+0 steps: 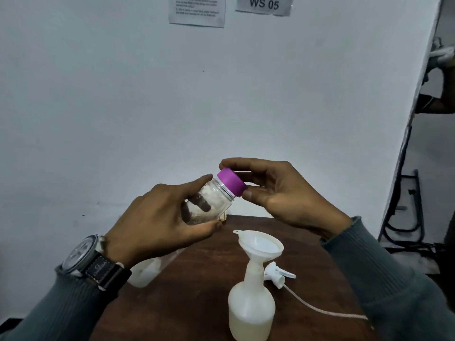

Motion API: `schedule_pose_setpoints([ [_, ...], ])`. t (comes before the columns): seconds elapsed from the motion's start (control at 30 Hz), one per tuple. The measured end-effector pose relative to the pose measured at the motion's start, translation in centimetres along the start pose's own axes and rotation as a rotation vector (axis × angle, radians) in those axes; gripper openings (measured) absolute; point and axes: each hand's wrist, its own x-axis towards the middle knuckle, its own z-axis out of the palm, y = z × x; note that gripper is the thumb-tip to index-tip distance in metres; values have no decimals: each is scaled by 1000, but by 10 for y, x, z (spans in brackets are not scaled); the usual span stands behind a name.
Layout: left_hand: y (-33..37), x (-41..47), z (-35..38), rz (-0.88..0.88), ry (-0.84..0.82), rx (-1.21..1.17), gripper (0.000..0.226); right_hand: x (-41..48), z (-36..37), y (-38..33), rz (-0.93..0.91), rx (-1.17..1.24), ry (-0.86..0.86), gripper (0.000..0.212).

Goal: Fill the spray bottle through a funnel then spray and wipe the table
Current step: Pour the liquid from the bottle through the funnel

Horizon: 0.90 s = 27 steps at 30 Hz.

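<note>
The spray bottle (251,308) is stood upright on the bench (209,279), with the funnel (261,245) seated in its neck and the trigger head (278,275) laid just beside it. Above, the tilted jar (211,203) is wrapped by the left grip (157,217), and its purple lid (231,180) is pinched by the right grip (283,193). The jar is best held firm and only the lid turned, so that nothing is spilled.

Pale wall (110,94) w/ a printed notice (197,11) taped up top, sign "WS 05" (264,4) just beside it. Far right: black metal frame (417,200), dark cables (403,228) near floor.
</note>
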Motion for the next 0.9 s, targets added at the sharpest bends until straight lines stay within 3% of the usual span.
schedule_pose_setpoints([
  [0.2,-19,0,2,41,-77,-180,77,7,-2,-10,7,-18,-52,57],
  [0.23,-22,0,2,41,-80,-199,83,9,-2,-13,16,-68,-56,50],
  [0.3,-26,-2,5,40,-63,-190,91,10,-3,-24,76,-303,-37,15],
  [0.33,-27,-2,6,39,-51,-183,90,10,-4,-27,111,-438,-25,26],
  [0.37,-28,-1,8,37,-41,-186,86,10,-5,-29,148,-523,18,53],
  [0.43,-29,2,9,26,-10,-187,79,11,-5,-29,168,-504,134,81],
  [0.5,-29,5,10,14,11,-174,79,12,-7,-27,89,-377,214,69],
  [0.57,-28,6,11,14,9,-170,83,14,-6,-25,17,-299,124,31],
  [0.6,-27,5,11,19,7,-159,85,14,-6,-24,11,-292,59,24],
  [0.73,-27,4,13,-1,60,-134,84,12,-9,-22,147,-318,89,62],
  [0.77,-27,4,13,-12,74,-135,84,11,-11,-21,155,-307,112,61],
  [0.87,-28,4,13,-9,72,-87,87,9,-11,-20,75,-311,20,24],
  [0.9,-27,4,14,-2,66,-79,88,10,-11,-19,62,-320,-22,34],
])
